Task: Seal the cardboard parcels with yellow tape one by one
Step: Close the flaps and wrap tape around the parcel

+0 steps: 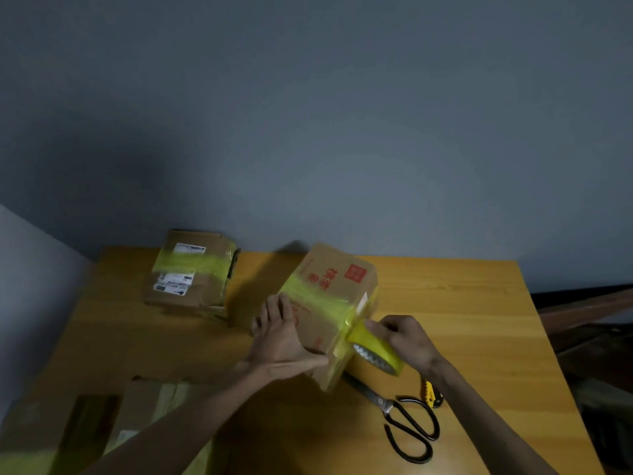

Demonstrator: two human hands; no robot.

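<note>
Near parcel (144, 416) and far parcel (191, 269) are lying taped, spread left fingers (274, 310) bracing the half-wrapped third parcel (335, 286), right fingers (376, 325) gripping the roll (376, 353).

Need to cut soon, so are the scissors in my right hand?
No, the right hand grips the yellow tape roll while the scissors lie on the table.

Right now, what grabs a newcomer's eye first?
The box mid-table, banded in yellow tape, draws the eye: the left hand presses its side while the right hand holds the tape roll at its right end. A taped box sits back left; black scissors and a yellow knife lie by the right forearm.
</note>
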